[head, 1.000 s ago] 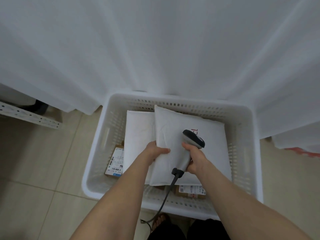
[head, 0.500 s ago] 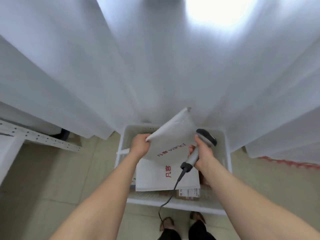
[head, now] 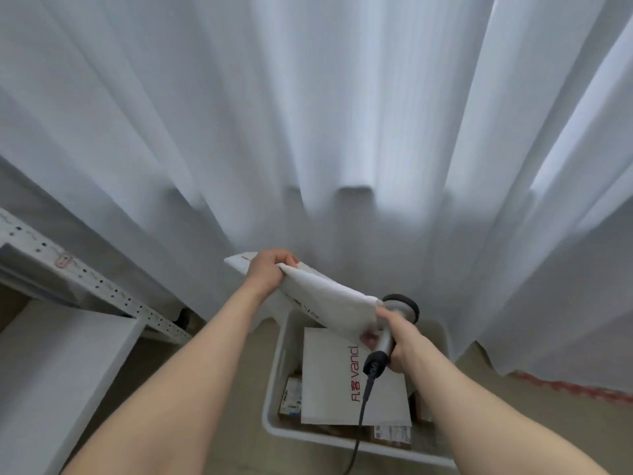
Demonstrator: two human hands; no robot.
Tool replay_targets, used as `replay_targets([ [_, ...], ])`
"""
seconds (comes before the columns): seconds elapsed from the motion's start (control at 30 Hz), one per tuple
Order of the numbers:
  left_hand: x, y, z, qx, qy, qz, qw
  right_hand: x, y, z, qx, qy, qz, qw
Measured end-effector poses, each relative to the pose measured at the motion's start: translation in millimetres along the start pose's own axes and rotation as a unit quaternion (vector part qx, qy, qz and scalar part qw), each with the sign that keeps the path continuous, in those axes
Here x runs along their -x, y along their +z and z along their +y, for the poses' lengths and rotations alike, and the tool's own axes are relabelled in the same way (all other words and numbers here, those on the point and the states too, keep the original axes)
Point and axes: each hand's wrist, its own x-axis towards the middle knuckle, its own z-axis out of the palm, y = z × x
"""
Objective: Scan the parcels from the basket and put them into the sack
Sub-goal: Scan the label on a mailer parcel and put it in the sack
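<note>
Parcel (head: 325,298), white, held tilted in the air above basket (head: 278,371), between both hands. Left hand (head: 270,274): fingers curled round its upper edge. Right hand (head: 399,341): fingers wrapped round scanner (head: 399,308) handle; thumb at the held parcel's lower corner, contact unclear. Cord (head: 360,416) hangs from scanner. In basket: second parcel (head: 335,389), red print, lying flat on labelled boxes (head: 291,395). Curtain (head: 308,132) behind; shelf (head: 102,289) left.
</note>
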Motion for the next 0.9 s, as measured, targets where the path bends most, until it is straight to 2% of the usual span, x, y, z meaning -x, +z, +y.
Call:
replay_targets([
  [0.17, 54.7, -36.7, 34.6, 0.069, 0.017, 0.024, 0.997, 46.2, 17.1, 16.9, -0.02, 0.015, -0.047, 0.999],
  [0.37, 125.3, -68.9, 71.3, 0.065, 0.027, 0.062, 0.996, 101.9, 10.9, 34.4, -0.004, 0.025, -0.113, 0.993],
  [0.5, 171.3, -81.5, 91.4, -0.015, 0.06, 0.063, 0.996, 138.0, 1.5, 41.6, -0.006, 0.025, -0.122, 0.992],
  [0.57, 189.0, -88.2, 96.6, -0.121, 0.076, 0.123, 0.982, 152.7, -2.9, 46.0, -0.012, -0.007, -0.132, 0.991],
  [0.6, 196.3, -89.7, 99.2, -0.19, 0.073, 0.172, 0.964, 160.7, -4.3, 47.3, -0.021, -0.029, -0.141, 0.989],
  [0.63, 202.9, -90.0, 101.9, -0.21, 0.047, 0.23, 0.949, 169.1, -4.9, 48.0, -0.034, -0.053, -0.15, 0.987],
  [0.67, 209.5, -90.0, 104.0, -0.171, 0.015, 0.294, 0.94, 176.5, -4.9, 48.2, -0.048, -0.078, -0.154, 0.984],
  [0.7, 218.0, -90.1, 107.5, -0.062, -0.04, 0.339, 0.938, 182.2, -4.5, 48.1, -0.06, -0.105, -0.152, 0.981],
  [0.73, 225.7, -91.1, 112.0, 0.082, -0.082, 0.35, 0.929, 186.6, -4.1, 47.2, -0.072, -0.13, -0.146, 0.978],
  [0.8, 236.4, -93.0, 119.8, 0.347, -0.124, 0.256, 0.894, 192.7, -3.6, 45.7, -0.089, -0.166, -0.14, 0.972],
  [0.83, 243.5, -92.8, 125.7, 0.385, -0.118, 0.212, 0.89, 195.4, -3.5, 45.9, -0.091, -0.175, -0.147, 0.969],
  [0.9, 251.4, -89.9, 131.8, 0.384, -0.125, 0.157, 0.901, 200.3, -3.4, 48.4, -0.093, -0.181, -0.166, 0.965],
])
